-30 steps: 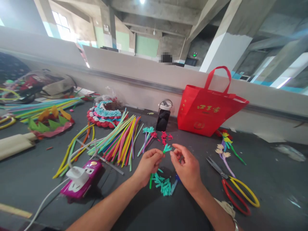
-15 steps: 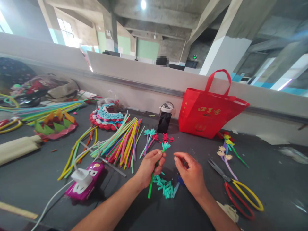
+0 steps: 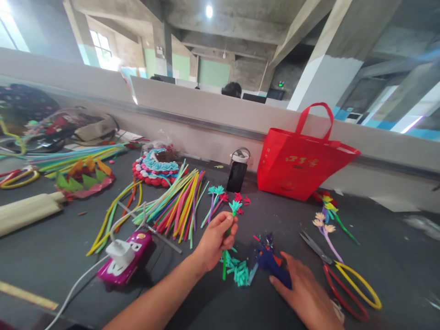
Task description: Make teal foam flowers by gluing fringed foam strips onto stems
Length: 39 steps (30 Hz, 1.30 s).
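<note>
My left hand (image 3: 218, 236) pinches the green stem of a teal craft flower (image 3: 235, 207), which stands upright above the fingers. The stem's lower end shows below the hand. My right hand (image 3: 300, 286) has its fingers apart beside the handle of a blue glue gun (image 3: 273, 265) lying on the table; I cannot tell whether they touch. A red part shows near the gun's grip. Between the hands lies a pile of short teal pieces (image 3: 240, 272). Behind the held flower are small red pieces (image 3: 238, 197) and other teal flowers (image 3: 216, 190) on stems.
Scissors (image 3: 325, 256) with red and yellow handles lie at the right, beside pale flowers (image 3: 323, 222). At the back stand a red bag (image 3: 302, 165) and a phone (image 3: 236, 176). Colourful stems (image 3: 178, 201) and a purple power strip (image 3: 129, 256) with a white cable lie at the left.
My right hand has moved down and to the right and opened beside the glue gun, which now shows more fully. My left hand still holds the flower, its stem now more upright.
</note>
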Motion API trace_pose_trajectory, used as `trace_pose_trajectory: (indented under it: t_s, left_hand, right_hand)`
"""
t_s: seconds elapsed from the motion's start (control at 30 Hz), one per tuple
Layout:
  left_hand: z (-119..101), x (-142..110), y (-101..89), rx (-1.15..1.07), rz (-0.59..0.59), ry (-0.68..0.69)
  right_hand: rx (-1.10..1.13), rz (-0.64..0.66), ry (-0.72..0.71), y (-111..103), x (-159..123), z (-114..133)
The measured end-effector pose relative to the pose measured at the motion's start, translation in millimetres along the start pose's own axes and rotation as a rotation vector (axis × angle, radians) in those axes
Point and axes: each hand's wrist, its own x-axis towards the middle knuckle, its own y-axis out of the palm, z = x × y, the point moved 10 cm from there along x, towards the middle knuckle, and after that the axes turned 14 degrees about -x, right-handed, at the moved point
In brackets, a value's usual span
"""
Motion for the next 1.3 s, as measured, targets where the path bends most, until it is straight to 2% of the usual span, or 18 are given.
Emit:
trace_pose_trajectory:
  t_s: [0.1,0.23,0.4,0.47,0.57,0.63,0.7,0.8,0.93,1.0,1.1,1.2,1.3]
  left_hand:
    - [-0.6,0.5,-2.2,-0.008,-0.014,-0.014]
    - [-5.3,1.1,-4.1,-0.002,-0.032,0.001]
    - [-10.4,0.8,-7.2,-0.033,-0.073,0.058]
    - [-9.1,0.5,-7.2,-0.036,-0.077,0.055]
    - [-5.8,-0.2,-6.5,-0.016,-0.077,0.031]
    - [-5.0,-0.5,-6.4,-0.005,-0.079,0.025]
    - [-5.4,-0.3,-6.5,-0.002,-0.076,0.032]
    - [-5.8,0.7,-8.3,0.009,-0.075,0.044]
    - [-3.9,1.9,-11.3,0.013,-0.074,0.039]
    - [-2.2,1.6,-10.6,0.015,-0.069,0.027]
    - [0.1,0.0,-7.2,0.033,-0.068,0.006]
    - [2.6,-2.0,-4.6,0.057,-0.078,-0.018]
    - [4.9,-2.7,-3.9,0.073,-0.082,-0.032]
  right_hand:
    - [0.069,0.026,0.005,6.5,0.2,-3.1]
    - [0.226,0.049,0.013,6.2,6.1,5.5]
    - [0.471,0.094,0.154,-2.2,7.6,-2.0]
    - [0.639,0.109,0.190,-10.6,5.2,-5.5]
    - [1.053,0.143,0.234,-22.2,0.5,-4.0]
    - [1.311,0.158,0.234,-29.5,1.3,3.2]
    - [1.431,0.211,0.207,-32.7,6.7,16.3]
    - [1.391,0.295,0.180,-30.7,19.4,39.3]
    - [1.454,0.191,0.106,-38.8,32.1,66.6]
    - [1.515,0.210,0.107,-34.0,29.1,76.9]
    - [1.568,0.254,0.142,-21.7,19.9,80.7]
    - [1.556,0.273,0.120,-14.7,13.1,78.8]
    - [1.517,0.226,0.127,-13.2,10.5,70.4]
